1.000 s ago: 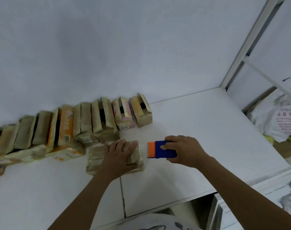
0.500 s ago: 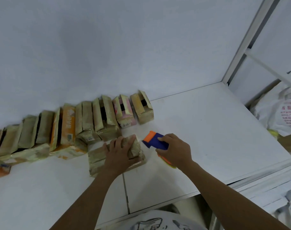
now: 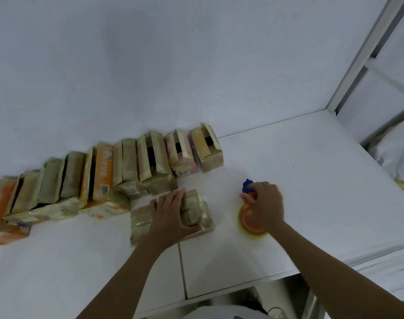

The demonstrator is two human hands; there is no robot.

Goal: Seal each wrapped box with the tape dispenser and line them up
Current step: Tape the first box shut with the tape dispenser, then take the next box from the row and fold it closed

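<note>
Head view: a white table (image 3: 316,180) meets a plain white wall (image 3: 173,65), with a metal shelf frame (image 3: 359,54) standing at its right corner. The left hand (image 3: 171,214) presses flat, fingers extended, on a wrapped box (image 3: 197,210) by the table's middle seam. Just right of it, the right hand (image 3: 266,203) grips the tape dispenser (image 3: 248,219), which seems to touch the tabletop, though it is blurred. A row of boxes (image 3: 127,162) lines the wall.

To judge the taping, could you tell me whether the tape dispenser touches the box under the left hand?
Apart. The head view shows bare table between the tape dispenser and the box.
</note>
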